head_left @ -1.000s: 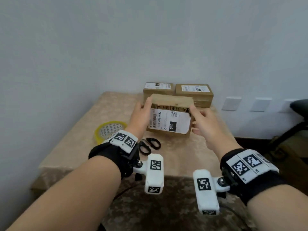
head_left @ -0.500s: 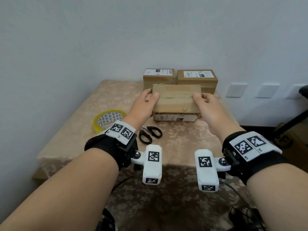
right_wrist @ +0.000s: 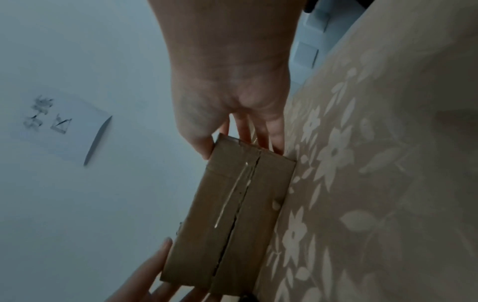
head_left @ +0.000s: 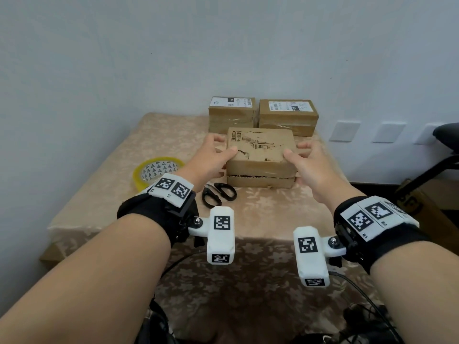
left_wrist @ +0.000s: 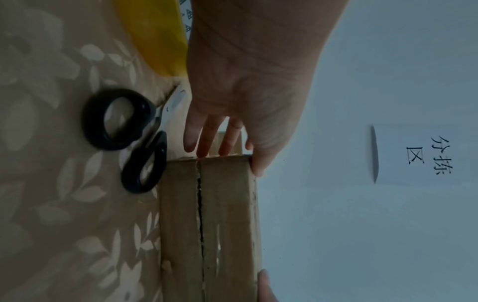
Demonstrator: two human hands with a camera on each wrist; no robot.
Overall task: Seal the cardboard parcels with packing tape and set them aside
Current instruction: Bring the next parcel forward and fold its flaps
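Left hand (head_left: 211, 157) and right hand (head_left: 306, 161) gripped the parcel (head_left: 260, 155) by its ends; its gaping side seam (left_wrist: 200, 214) risked spreading under squeeze.

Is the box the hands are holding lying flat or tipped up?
Lying flat. The box rests on the table, its wide printed face up, with the left hand and right hand gripping its ends.

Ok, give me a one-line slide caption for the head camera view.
Both hands, left and right, grip a cardboard parcel by its ends on the table, tape roll and scissors nearby.
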